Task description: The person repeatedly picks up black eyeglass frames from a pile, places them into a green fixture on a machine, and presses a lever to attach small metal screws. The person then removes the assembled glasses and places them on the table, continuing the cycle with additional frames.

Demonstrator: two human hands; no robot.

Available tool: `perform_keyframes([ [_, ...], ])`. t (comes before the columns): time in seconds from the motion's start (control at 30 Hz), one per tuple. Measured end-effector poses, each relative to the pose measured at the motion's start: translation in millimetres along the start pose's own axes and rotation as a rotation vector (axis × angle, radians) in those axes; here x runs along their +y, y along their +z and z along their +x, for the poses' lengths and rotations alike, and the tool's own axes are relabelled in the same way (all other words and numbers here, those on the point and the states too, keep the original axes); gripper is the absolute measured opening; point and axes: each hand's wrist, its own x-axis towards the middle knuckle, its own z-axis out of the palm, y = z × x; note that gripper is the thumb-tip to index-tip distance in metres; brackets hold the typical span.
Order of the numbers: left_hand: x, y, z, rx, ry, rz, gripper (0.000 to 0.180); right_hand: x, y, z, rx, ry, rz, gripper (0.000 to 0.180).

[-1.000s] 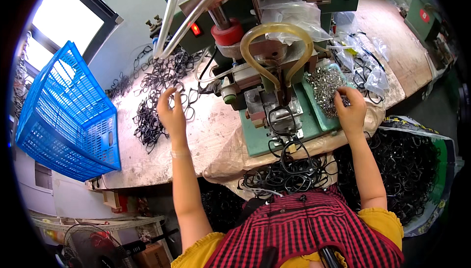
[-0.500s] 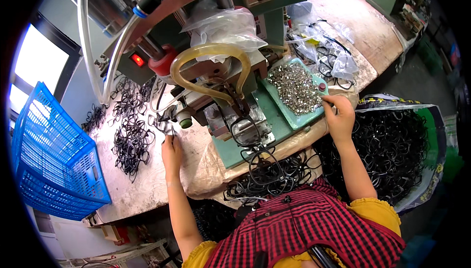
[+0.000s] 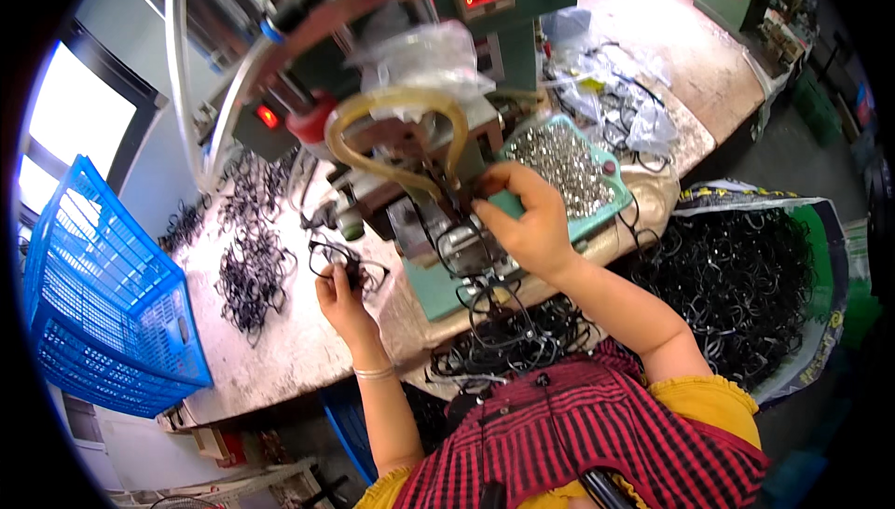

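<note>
Working outward from my lap, I note a heap of black frames (image 3: 508, 346) at the near bench edge, waiting their turn by my estimate. My left hand (image 3: 343, 293) is closed on a single black spectacle frame (image 3: 347, 262), holding it just above the bench (image 3: 280, 350), left of the green press machine (image 3: 438, 136). My right hand (image 3: 527, 220) is pinched at the machine's work point, fingertips together; I cannot tell whether it grips a small part. Just beyond it sits the teal tray (image 3: 615, 201) of small metal pieces, touching the machine base. Farther left lies a pile of loose frames (image 3: 250, 267), with the blue crate (image 3: 103, 295) at the bench end. The sack of frames (image 3: 746, 276) on my right is full, so most stock appears unprocessed.
</note>
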Motion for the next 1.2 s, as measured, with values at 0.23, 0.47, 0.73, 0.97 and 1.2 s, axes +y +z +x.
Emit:
perform_keyframes([
  [0.23, 88, 42, -28, -0.237, 0.385, -0.232, 0.02, -2, 6, -3, -0.041, 0.154, 0.253, 0.055],
  [0.47, 144, 49, -81, -0.52, 0.903, -0.225, 0.016, -35, 4, -4, -0.076, 0.156, 0.251, 0.057],
  [0.73, 94, 103, -72, -0.875, 1.035, 0.361, 0.026, 66, -65, 2, -0.136, 0.017, -0.949, 0.033],
  [0.97, 95, 107, -71, -0.899, 1.045, 0.371, 0.022, 94, -87, -8, 0.021, -0.092, -0.783, 0.014],
  [1.2, 123, 81, -113, -0.82, 0.751, 0.548, 0.031, 92, -82, -7, 0.085, -0.234, -0.767, 0.012],
])
